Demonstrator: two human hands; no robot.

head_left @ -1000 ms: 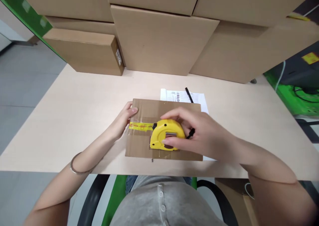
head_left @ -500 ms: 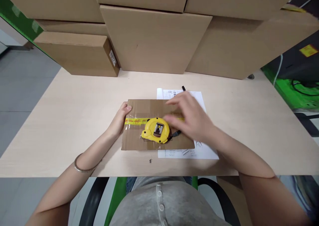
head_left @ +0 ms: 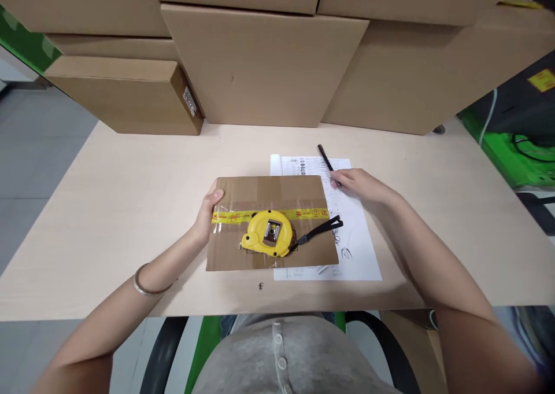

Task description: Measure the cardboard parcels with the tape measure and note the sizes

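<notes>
My left hand (head_left: 210,210) grips the left edge of a flat, taped cardboard box (head_left: 269,192), its thumb on top and its other fingers hidden. Yellow printed tape (head_left: 306,214) runs across the box. A yellow tape measure (head_left: 269,234) lies on the box with its metal clip facing up. Its black wrist strap (head_left: 321,228) stretches right, past the box's edge. My right hand (head_left: 353,183) is closed around the lower part of a black pen (head_left: 325,157), which slants over the white paper (head_left: 358,232). Part of that sheet lies beneath the box.
Large cardboard boxes (head_left: 264,64) stand along the back of the pale desk (head_left: 143,209). A smaller carton (head_left: 117,102) with a label sits at the back left. A small dark mark (head_left: 261,286) shows near the front edge. Cables (head_left: 531,154) are at the far right.
My right hand has moved right, from above the tape measure to the pen, and closed on it. The black strap now shows in full. My left hand keeps hold of the box.
</notes>
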